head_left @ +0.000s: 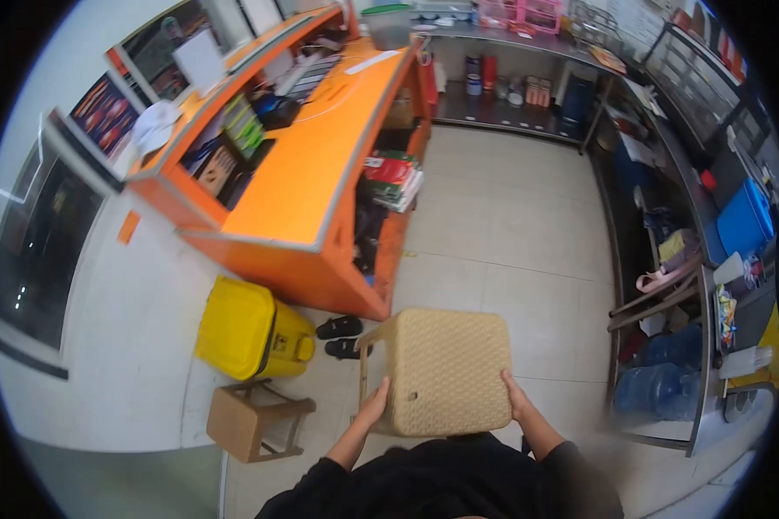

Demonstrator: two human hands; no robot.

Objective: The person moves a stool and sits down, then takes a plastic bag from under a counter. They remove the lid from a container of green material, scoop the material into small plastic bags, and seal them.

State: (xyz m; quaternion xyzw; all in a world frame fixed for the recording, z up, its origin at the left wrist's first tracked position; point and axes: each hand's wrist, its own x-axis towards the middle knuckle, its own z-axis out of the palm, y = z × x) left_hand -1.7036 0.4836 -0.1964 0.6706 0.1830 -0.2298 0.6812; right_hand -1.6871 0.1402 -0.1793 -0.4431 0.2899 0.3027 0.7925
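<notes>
A tan woven-patterned stool (450, 370) is held in front of my body, its square seat facing up toward me. My left hand (376, 403) grips its left side near a leg. On the opposite side, my right hand (517, 397) is closed on the seat's edge. A small hole shows near the seat's lower left corner. The undersides of both hands' fingers are partly hidden by the stool. To the left, a second, brown stool (235, 424) lies tipped on the floor.
A yellow lidded bin (238, 329) and black slippers (339, 328) sit left of the stool. Behind them is an orange counter (290, 195). Metal shelving (705, 346) with blue water bottles (649, 391) lines the right. Tiled floor (511, 208) runs between, toward a back shelf (502, 117).
</notes>
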